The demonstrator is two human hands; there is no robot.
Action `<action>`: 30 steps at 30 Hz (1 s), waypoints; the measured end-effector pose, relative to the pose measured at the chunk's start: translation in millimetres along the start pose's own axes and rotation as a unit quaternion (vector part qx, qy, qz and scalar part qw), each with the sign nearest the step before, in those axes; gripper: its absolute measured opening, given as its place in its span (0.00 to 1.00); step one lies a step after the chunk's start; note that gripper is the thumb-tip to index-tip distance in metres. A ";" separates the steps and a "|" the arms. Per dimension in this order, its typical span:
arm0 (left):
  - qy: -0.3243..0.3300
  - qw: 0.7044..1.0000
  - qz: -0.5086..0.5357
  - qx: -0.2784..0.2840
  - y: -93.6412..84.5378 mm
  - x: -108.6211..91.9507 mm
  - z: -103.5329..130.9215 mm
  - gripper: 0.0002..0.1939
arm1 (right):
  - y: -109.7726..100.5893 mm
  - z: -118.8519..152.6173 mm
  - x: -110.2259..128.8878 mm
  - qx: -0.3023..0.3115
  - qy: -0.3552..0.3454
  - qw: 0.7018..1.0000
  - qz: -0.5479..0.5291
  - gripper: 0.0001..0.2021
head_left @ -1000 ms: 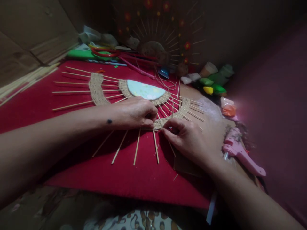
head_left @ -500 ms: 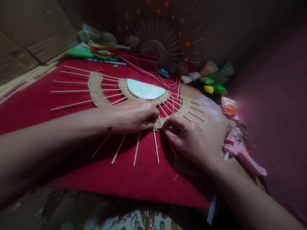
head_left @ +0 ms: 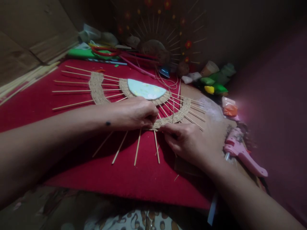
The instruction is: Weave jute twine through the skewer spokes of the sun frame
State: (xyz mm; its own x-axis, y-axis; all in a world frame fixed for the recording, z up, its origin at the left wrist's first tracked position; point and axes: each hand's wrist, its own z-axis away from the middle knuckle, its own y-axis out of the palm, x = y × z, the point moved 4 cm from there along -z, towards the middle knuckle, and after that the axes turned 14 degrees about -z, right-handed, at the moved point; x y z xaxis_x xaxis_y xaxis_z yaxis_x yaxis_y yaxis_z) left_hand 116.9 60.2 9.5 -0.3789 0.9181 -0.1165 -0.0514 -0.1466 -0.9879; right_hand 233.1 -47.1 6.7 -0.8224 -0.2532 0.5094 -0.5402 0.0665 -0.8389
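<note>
A half-round piece of thin wooden sticks [head_left: 157, 147] lies on the red tabletop [head_left: 115, 185]. Its core is a pale blue half-disc [head_left: 146, 89] edged by an inner band of woven twine. Farther out, a second woven twine band [head_left: 96, 88] runs across the sticks. My left hand [head_left: 141, 113] rests over the middle of this outer band, fingers curled and pinched on its edge, hiding part of it. Just to the right, my right hand [head_left: 184, 137] touches the band's lower edge with curled fingers. Whatever its fingertips pinch is too small to make out.
At the right lies a pink glue gun [head_left: 242, 153] with a glue stick. Red-handled scissors [head_left: 104, 51] and a green roll [head_left: 79, 52] are at the back. Small bags [head_left: 213, 84] sit at the back right. A decorated stick fan [head_left: 155, 38] stands behind.
My right hand has shifted slightly left and down along the outer band, its index finger now straighter against the edge. The left hand stays nearly in place.
</note>
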 end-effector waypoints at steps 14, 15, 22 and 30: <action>-0.120 0.987 0.043 -0.101 -46.7 32.9 25.4 0.11 | -1.5 2.9 -3.7 -0.012 0.028 0.993 -0.114 0.10; -0.138 0.982 0.040 -0.125 -54.7 37.0 36.4 0.12 | -1.4 3.6 -4.1 -0.017 0.029 0.992 -0.119 0.10; -0.320 0.941 0.047 -0.102 -52.4 88.5 128.1 0.17 | 0.4 4.6 -4.3 -0.027 0.016 0.994 -0.101 0.07; -0.516 0.845 -0.090 -0.106 -45.8 119.6 209.2 0.19 | 4.5 9.1 -9.9 -0.037 0.026 0.993 -0.113 0.06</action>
State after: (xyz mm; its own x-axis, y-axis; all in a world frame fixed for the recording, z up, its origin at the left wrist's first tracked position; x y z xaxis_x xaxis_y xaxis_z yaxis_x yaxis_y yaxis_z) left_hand -119.4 99.7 62.4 -0.9924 0.0922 0.0814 -0.0689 0.1312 -0.9890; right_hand 240.4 -53.1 -3.9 -0.6856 -0.2191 0.6942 -0.7222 0.0857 -0.6863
